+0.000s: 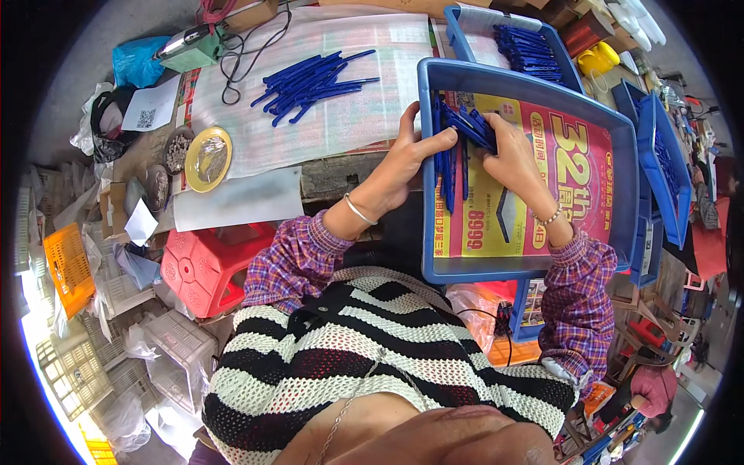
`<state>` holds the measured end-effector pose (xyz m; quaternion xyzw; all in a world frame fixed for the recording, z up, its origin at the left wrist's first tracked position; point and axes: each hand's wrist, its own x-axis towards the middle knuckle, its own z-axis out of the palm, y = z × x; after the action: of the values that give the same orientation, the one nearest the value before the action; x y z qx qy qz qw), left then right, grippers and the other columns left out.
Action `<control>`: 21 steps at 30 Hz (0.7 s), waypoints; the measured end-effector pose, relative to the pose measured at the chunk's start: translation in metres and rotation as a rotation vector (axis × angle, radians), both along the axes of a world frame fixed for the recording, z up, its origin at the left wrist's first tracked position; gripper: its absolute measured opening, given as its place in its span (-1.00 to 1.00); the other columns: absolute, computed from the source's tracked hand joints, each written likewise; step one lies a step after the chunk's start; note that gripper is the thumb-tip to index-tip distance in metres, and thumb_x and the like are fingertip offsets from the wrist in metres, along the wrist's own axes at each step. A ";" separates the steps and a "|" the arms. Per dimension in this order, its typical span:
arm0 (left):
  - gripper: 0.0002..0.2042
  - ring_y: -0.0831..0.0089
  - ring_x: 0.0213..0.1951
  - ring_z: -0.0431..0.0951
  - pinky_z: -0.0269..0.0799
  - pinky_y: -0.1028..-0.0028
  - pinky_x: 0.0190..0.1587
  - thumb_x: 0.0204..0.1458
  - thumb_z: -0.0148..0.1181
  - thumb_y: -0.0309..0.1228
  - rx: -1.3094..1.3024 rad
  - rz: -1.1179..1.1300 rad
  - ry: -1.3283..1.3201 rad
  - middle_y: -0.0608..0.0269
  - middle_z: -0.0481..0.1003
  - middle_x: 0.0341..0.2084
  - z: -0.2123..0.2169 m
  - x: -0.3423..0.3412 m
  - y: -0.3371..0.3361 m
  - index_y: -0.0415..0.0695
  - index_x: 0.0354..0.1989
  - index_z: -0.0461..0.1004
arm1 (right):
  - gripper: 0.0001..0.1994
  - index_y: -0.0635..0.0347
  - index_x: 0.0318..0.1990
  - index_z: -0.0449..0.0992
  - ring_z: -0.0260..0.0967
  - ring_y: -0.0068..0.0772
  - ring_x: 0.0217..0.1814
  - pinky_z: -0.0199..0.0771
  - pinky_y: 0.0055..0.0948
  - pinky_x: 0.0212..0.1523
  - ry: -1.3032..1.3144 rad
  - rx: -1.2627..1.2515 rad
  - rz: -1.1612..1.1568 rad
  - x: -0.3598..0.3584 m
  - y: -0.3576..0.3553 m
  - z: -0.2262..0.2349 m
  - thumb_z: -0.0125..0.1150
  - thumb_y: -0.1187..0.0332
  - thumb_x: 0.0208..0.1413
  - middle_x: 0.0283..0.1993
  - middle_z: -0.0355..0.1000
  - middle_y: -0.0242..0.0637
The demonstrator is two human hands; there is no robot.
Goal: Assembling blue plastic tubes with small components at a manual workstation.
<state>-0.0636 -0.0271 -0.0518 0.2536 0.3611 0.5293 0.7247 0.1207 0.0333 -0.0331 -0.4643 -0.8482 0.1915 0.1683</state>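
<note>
My right hand (511, 159) is closed around one end of a bunch of slim dark-blue plastic sticks (467, 126) inside a blue tray (535, 71). My left hand (397, 169) grips the tray's left wall, its fingers outside and its thumb over the rim, close to the bunch. More blue sticks (448, 180) lie along the inside of that wall, partly under the held bunch. Printed yellow and pink paper (496, 225) lines the tray bottom. On the table to the left, a loose pile of similar sticks (310, 85) rests on a pale sheet, some with bent ends.
Behind the tray stands another blue tray (457, 35) with rows of blue sticks. More blue trays (673, 167) are stacked at the right. A yellow dish (209, 159), a green device (190, 50) with a black cable, and a red stool (203, 267) are at the left.
</note>
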 end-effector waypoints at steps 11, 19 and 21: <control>-0.09 0.39 -0.16 0.46 0.47 0.36 -0.16 -0.08 0.27 -0.34 0.016 0.024 -0.025 0.06 0.33 -0.12 -0.005 0.001 -0.002 -0.10 0.29 -0.35 | -0.68 0.39 -0.23 0.45 0.37 0.08 -0.19 0.34 -0.22 -0.18 0.048 -0.064 0.011 0.001 -0.001 0.002 0.19 0.52 -0.26 -0.29 0.44 0.07; -0.04 0.37 -0.14 0.43 0.40 0.37 -0.11 -0.14 0.31 -0.37 0.014 0.081 -0.062 0.07 0.37 -0.16 -0.008 0.001 -0.001 -0.17 0.29 -0.34 | -0.73 0.40 -0.43 0.42 0.36 0.13 -0.34 0.30 -0.16 -0.35 0.005 0.014 0.053 -0.002 -0.002 -0.001 0.20 0.39 -0.33 -0.46 0.38 0.09; -0.03 0.37 -0.15 0.43 0.39 0.37 -0.10 -0.17 0.32 -0.38 0.015 0.075 -0.031 0.07 0.37 -0.16 -0.005 0.001 0.000 -0.19 0.29 -0.34 | -0.73 0.38 -0.40 0.41 0.35 0.14 -0.33 0.31 -0.16 -0.35 -0.064 0.013 -0.006 0.000 -0.004 0.000 0.20 0.39 -0.30 -0.44 0.38 0.12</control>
<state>-0.0622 -0.0268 -0.0568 0.2369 0.3553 0.5627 0.7078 0.1202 0.0297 -0.0327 -0.4716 -0.8529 0.1705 0.1449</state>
